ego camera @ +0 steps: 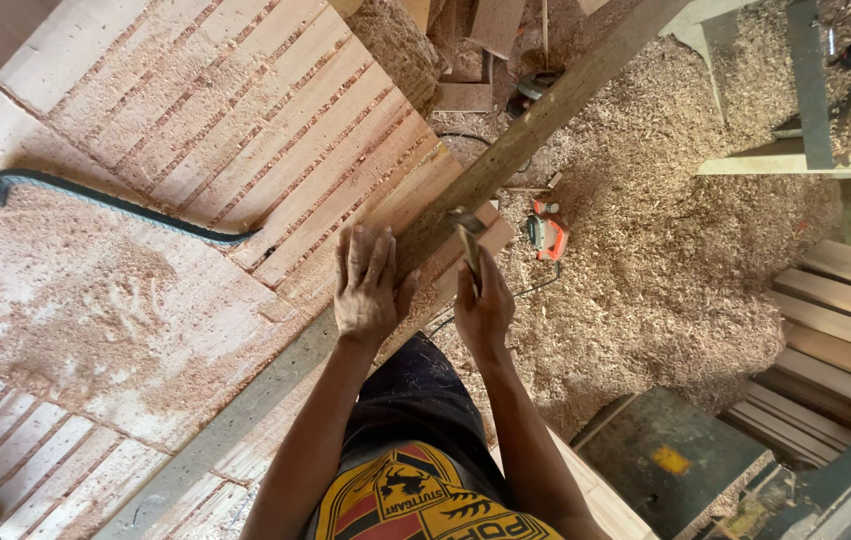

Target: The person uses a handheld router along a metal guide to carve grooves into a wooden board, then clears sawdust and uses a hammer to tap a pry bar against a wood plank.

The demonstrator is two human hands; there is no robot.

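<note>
My left hand lies flat, fingers spread, pinning the long beam; my right hand grips a hammer, probably mid-nailing, so I'd steady my aim.

A long beam lay slantwise across the table, with the left hand flat on it and the right hand just beside, gripping a hammer. A crowbar rested on the table well to the left. A power tool sat on the sawdust-covered floor to the right of the hands.
</note>
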